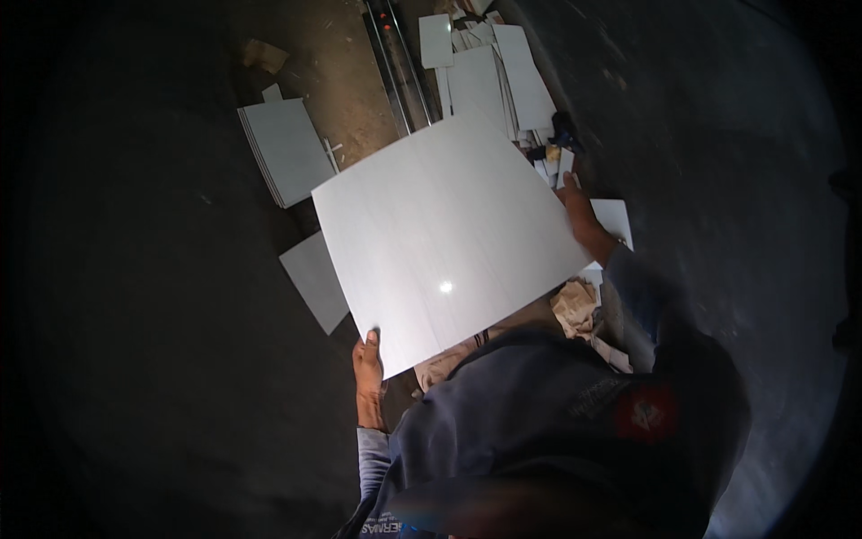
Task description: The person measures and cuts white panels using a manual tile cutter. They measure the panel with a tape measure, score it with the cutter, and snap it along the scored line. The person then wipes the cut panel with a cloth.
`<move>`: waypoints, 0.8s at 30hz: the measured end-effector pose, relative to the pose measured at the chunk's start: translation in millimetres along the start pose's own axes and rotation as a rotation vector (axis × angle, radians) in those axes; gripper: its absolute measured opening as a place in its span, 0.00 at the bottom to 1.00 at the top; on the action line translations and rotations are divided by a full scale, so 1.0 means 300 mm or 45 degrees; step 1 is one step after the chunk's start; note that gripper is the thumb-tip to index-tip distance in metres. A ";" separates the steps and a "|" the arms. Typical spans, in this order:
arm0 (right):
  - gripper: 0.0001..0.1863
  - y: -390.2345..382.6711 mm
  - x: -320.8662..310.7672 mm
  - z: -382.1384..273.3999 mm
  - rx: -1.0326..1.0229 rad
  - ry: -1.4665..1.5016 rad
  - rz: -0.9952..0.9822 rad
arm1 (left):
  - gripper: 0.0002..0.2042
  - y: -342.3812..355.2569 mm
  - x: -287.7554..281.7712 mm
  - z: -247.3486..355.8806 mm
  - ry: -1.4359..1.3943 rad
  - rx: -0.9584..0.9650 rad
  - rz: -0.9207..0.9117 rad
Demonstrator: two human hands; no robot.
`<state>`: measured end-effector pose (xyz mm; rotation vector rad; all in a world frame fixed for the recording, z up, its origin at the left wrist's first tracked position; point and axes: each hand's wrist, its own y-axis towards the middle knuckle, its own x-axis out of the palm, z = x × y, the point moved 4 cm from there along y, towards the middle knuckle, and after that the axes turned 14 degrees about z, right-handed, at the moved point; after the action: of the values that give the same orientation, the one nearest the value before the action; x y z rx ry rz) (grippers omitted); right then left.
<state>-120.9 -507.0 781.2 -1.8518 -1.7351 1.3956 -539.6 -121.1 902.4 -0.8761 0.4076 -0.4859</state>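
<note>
A large white tile (449,225), faintly veined and glossy, is held up in front of my body and tilted. My left hand (367,366) is closed on its near left corner, thumb on the top face and the other fingers hidden. My right hand (585,220) is at its right edge, with most of the fingers out of sight underneath. A small white piece (566,168) shows beside the right fingertips; I cannot tell whether they touch it. Beyond the tile's far edge run the two metal rails of what looks like a tile cutter (400,72), partly covered by the tile.
A stack of tiles (287,148) lies at the left, and a single tile (319,283) nearer me. Several cut tiles (521,76) are piled at the far right. Crumpled brown paper (575,305) lies near my right side. A brown scrap (266,56) is on the dusty floor.
</note>
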 end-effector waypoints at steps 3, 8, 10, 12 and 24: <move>0.45 0.005 0.012 0.062 -0.037 -0.033 0.080 | 0.28 0.029 -0.022 0.008 0.127 0.124 0.000; 0.46 -0.007 0.036 0.151 -0.143 -0.178 0.309 | 0.36 0.165 -0.076 -0.008 0.546 0.229 0.039; 0.46 -0.004 0.070 0.179 -0.306 -0.091 0.366 | 0.35 0.279 -0.076 -0.040 0.591 0.329 0.049; 0.41 0.018 0.130 0.230 -0.368 0.052 0.404 | 0.35 0.444 -0.082 -0.063 0.558 0.279 0.005; 0.46 1.071 0.825 0.557 -0.499 0.565 0.540 | 0.30 1.814 0.402 -0.360 0.728 1.012 0.160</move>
<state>-82.7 -444.8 348.8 -2.6120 -1.5150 0.6838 -370.0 40.9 385.4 0.0732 0.7165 -0.7110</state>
